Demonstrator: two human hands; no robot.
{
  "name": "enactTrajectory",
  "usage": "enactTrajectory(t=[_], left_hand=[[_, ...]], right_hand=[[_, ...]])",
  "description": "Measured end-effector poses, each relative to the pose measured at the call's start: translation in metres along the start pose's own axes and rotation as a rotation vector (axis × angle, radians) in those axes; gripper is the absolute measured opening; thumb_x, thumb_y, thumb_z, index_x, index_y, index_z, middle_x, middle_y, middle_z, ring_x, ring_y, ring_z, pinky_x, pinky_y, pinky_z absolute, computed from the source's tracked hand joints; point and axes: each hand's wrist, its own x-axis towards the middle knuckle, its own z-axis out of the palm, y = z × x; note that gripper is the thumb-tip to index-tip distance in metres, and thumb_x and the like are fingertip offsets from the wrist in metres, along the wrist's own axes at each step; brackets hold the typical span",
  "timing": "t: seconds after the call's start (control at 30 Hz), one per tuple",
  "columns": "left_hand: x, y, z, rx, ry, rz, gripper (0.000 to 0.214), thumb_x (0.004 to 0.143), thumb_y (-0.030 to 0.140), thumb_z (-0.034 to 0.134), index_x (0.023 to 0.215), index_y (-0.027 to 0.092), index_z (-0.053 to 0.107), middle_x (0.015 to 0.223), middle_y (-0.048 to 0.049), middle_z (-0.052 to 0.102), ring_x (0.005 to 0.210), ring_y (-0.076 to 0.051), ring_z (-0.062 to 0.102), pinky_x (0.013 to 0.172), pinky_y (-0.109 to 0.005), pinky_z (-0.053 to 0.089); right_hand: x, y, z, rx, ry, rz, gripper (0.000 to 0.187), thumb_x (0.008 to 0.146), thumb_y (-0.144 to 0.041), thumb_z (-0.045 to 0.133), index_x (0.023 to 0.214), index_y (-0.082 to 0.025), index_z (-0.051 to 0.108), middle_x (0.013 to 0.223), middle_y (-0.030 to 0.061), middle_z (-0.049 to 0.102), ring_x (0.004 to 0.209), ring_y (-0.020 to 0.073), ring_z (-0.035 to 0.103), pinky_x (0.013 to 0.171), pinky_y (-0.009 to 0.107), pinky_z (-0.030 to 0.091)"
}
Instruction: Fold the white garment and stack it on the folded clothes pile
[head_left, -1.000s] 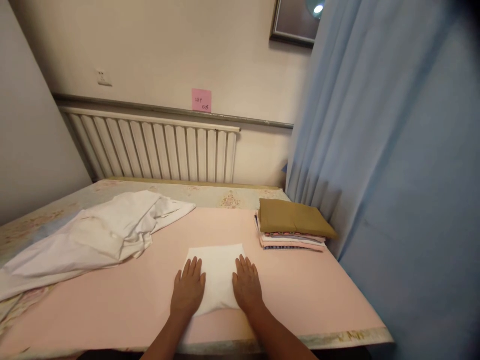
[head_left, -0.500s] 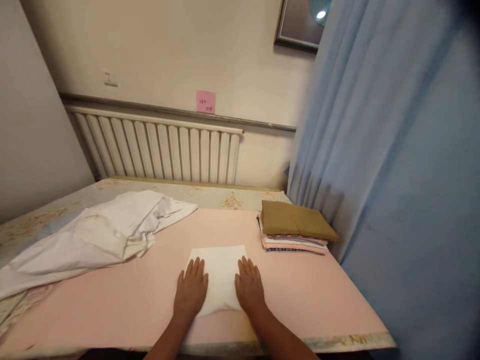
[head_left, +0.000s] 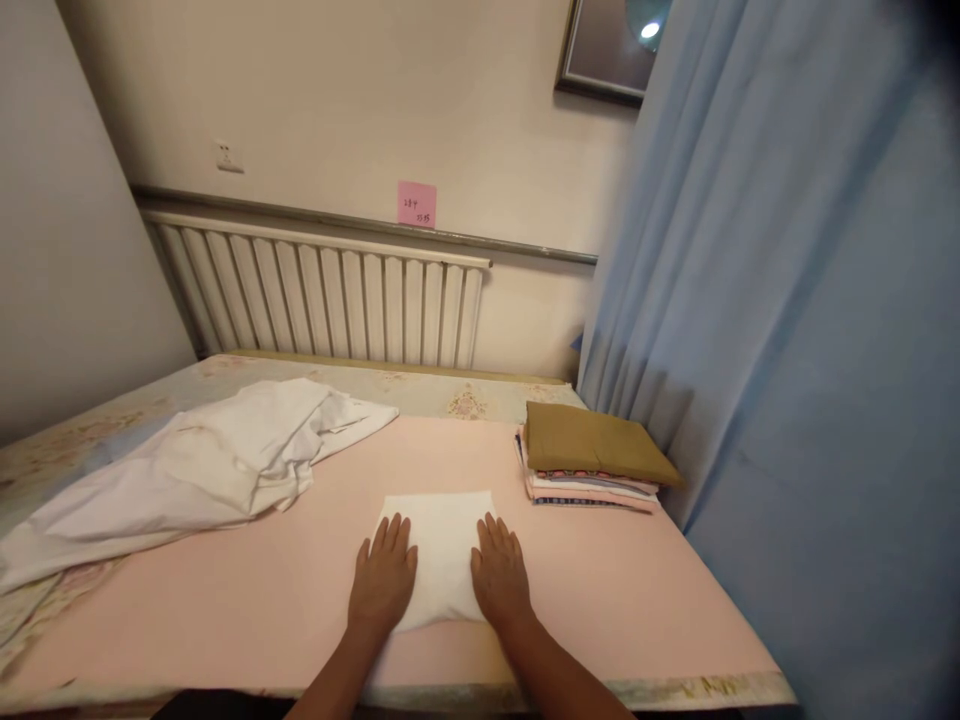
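Note:
A white folded cloth (head_left: 444,560) lies flat on a pink sheet (head_left: 262,600) near the front of the bed. My left hand (head_left: 384,575) rests palm down on its left edge, fingers stretched forward. On the right edge, my right hand (head_left: 499,572) lies flat in the same way. Both hands are open, and neither grips the cloth. Part of each side edge is hidden under them. The cloth's far edge looks straight; its near edge is slightly rumpled.
A crumpled white cloth (head_left: 225,465) spreads across the left side. At the right stands a stack of folded fabrics (head_left: 600,445), mustard brown on top. A blue curtain (head_left: 810,380) hangs along the right edge. Behind the bed is a white radiator (head_left: 322,290).
The view has shifted very slightly. Both hands stay in place on the white cloth, and nothing else has moved.

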Motion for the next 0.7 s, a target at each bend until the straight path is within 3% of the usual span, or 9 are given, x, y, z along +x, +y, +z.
enactTrajectory(t=[0.7], left_hand=[[0.0002,0.0016,-0.0032,0.023,-0.011,0.004,0.051,0.095,0.031,0.032,0.140,0.015,0.048,0.148,-0.0101,0.045,0.139,-0.028,0.036,0.111,-0.050,0.028]], right_hand=[[-0.0005,-0.0006,-0.0044,0.016,-0.002,0.004,0.049,0.096,-0.030,0.036,0.142,-0.019,0.046,0.153,0.0044,0.037,0.143,0.0243,0.028,0.116,0.042,0.021]])
